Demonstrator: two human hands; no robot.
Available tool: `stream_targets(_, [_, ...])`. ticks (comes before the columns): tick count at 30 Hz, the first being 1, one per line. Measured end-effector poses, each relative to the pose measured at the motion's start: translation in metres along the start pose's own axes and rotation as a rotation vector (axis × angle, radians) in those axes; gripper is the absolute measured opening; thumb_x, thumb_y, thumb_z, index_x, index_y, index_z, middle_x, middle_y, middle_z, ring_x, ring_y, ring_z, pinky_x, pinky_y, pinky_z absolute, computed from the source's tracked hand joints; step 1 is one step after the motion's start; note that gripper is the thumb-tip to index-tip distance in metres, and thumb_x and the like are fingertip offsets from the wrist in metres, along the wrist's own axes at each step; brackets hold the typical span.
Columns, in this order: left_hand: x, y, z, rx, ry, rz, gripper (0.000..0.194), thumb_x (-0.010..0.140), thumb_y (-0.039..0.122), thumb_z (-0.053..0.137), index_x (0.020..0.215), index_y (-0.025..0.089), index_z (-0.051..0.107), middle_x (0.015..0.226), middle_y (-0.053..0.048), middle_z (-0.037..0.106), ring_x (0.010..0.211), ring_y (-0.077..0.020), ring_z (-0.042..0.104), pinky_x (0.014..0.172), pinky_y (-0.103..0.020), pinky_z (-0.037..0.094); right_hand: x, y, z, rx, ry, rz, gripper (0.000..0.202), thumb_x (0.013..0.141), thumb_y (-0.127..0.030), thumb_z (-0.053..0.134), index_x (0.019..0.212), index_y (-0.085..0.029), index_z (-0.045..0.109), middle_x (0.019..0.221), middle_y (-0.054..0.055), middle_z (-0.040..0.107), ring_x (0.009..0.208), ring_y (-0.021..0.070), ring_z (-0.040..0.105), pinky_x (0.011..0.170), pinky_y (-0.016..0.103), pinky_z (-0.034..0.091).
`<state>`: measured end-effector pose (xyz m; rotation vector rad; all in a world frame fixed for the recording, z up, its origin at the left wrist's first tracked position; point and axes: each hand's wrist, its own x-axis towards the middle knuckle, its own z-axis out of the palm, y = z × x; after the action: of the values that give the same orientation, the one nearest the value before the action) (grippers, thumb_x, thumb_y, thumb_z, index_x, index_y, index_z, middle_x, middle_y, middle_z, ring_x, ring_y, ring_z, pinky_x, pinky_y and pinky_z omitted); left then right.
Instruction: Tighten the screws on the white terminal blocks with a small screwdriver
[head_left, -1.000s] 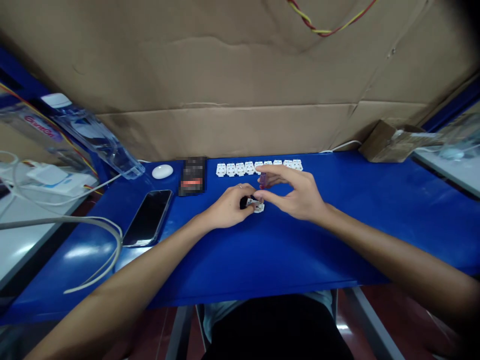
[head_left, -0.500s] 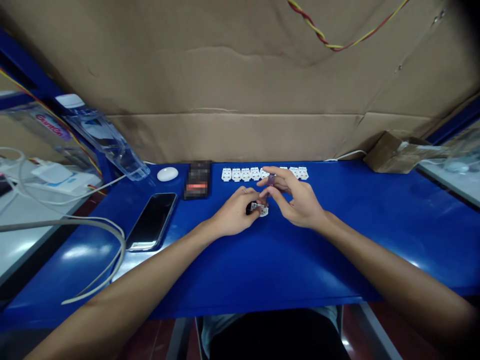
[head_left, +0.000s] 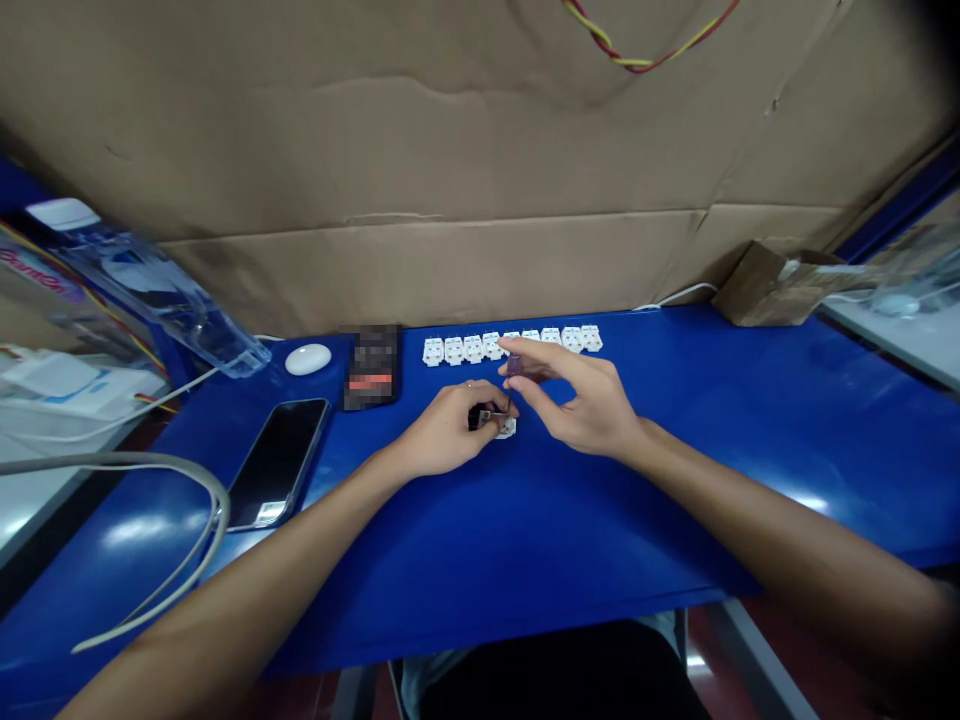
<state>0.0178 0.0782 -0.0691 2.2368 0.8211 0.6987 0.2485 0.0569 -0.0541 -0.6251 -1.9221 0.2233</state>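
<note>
My left hand (head_left: 442,432) is closed round a small white plastic part (head_left: 508,427) with a dark piece beside it. Just above that part, my right hand (head_left: 589,395) pinches the translucent purple handle of a small screwdriver (head_left: 514,365) between thumb and fingers. Its thin shaft points down at the white part, near the left fingertips. Whether the tip touches a screw is too small to tell. Behind both hands stretches a row of several similar white plastic parts (head_left: 453,350), partly covered by the right fingers.
On the left of the blue table (head_left: 480,560) lie a phone (head_left: 276,462), a dark box (head_left: 373,367), a white mouse-like object (head_left: 308,359) and looped cables (head_left: 202,475). A clear bottle (head_left: 169,285) leans there. A cardboard box (head_left: 776,285) stands at the back right.
The view has shifted, so most things sit further left. The screwdriver now stands more upright over the white part, and the right fingers are closed nearer round its handle. Both holds continue.
</note>
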Motion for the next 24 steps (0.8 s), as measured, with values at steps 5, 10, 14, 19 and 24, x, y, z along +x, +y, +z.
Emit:
stream_targets(5, [-0.0003,-0.0014,-0.0005,-0.009,0.008,-0.007,0.018,0.096,0.009,0.063,0.101,0.02,0.077,0.101,-0.003,0.082,0.09,-0.019,0.075,0.089,-0.036,0.058,0.002,-0.0002,0.0009,0.039,0.017,-0.028,0.049,0.105,-0.018,0.075,0.153,-0.028,0.071,0.132,0.003,0.086,0.098,0.0137,0.086,0.091,0.026,0.074])
stream_targets(10, [-0.0005,-0.0026,-0.0006,-0.033,-0.004,-0.006,0.018,0.098,0.012,0.062,0.102,0.021,0.077,0.105,-0.003,0.083,0.092,-0.0187,0.076,0.089,-0.036,0.058,-0.0012,0.0004,0.0021,0.063,0.007,0.024,0.051,0.106,-0.015,0.071,0.155,-0.03,0.069,0.126,0.002,0.087,0.101,0.0152,0.086,0.095,0.029,0.075])
stream_targets(14, [-0.0005,-0.0015,-0.0017,-0.037,-0.005,0.014,0.012,0.102,0.018,0.064,0.099,0.021,0.076,0.101,-0.003,0.082,0.093,-0.0196,0.075,0.09,-0.037,0.058,-0.0052,0.0007,0.0013,0.13,-0.057,0.1,0.053,0.109,-0.014,0.064,0.16,-0.028,0.061,0.13,0.005,0.084,0.101,0.0152,0.087,0.098,0.031,0.075])
stream_targets(19, [-0.0007,-0.0012,-0.001,-0.036,-0.007,0.013,0.009,0.106,0.025,0.067,0.105,0.021,0.075,0.105,-0.004,0.081,0.093,-0.02,0.075,0.089,-0.038,0.057,-0.0052,-0.0017,0.0014,0.169,-0.004,0.08,0.048,0.109,-0.016,0.064,0.155,-0.029,0.062,0.127,0.007,0.083,0.097,0.0178,0.087,0.093,0.037,0.078])
stream_targets(24, [0.0006,-0.0012,-0.0038,-0.006,0.082,0.048,0.009,0.108,0.027,0.068,0.107,0.021,0.076,0.11,-0.005,0.08,0.097,-0.02,0.073,0.089,-0.036,0.056,-0.0038,-0.0052,0.0015,0.254,0.122,0.12,0.049,0.109,-0.017,0.067,0.155,-0.031,0.059,0.125,0.006,0.082,0.098,0.0192,0.086,0.09,0.04,0.078])
